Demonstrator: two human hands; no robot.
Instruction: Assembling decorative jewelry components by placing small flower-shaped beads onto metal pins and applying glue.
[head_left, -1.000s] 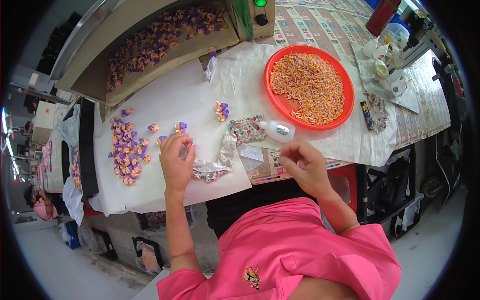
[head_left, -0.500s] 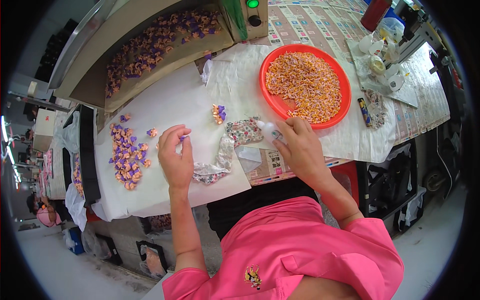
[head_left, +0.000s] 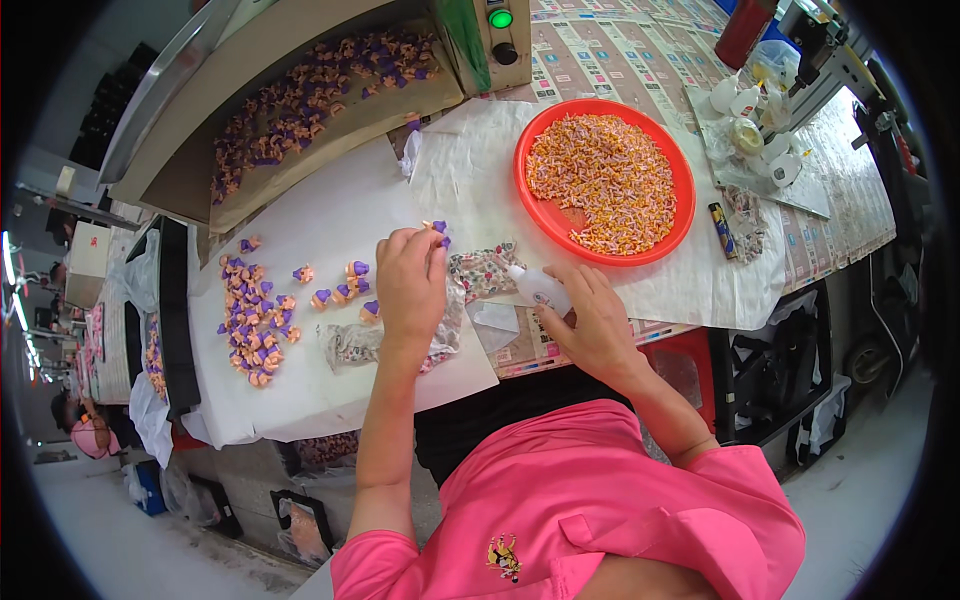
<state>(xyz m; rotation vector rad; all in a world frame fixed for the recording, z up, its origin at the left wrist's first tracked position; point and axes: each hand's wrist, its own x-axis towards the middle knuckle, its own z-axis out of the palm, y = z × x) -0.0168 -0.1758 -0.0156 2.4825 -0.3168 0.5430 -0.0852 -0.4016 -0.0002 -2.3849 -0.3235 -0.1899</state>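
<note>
My right hand [head_left: 592, 325] is wrapped round a small white squeeze bottle [head_left: 540, 288] with a narrow tip pointing left. My left hand [head_left: 412, 290] reaches over the white paper, its bent fingertips closed at a small peach-and-purple plastic piece [head_left: 441, 228]; the fingers partly hide it. Just left of that hand stand several similar pieces [head_left: 342, 291]. A larger group of peach-and-purple pieces [head_left: 255, 320] lies farther left. Beneath and beside my left hand is a patterned cloth strip [head_left: 483, 270], partly covered by the wrist.
A red round tray [head_left: 522, 190] full of small orange, yellow and pink bits stands right of centre. At the far left, a machine opening [head_left: 340, 140] holds many peach-and-purple pieces. White bottles [head_left: 785, 168] and a blue-yellow tube [head_left: 724, 230] lie at the right.
My left hand has moved right and onto the peach-and-purple pieces near the middle, uncovering several pieces where it was. The squeeze bottle and right hand have shifted slightly left and nearer to me.
</note>
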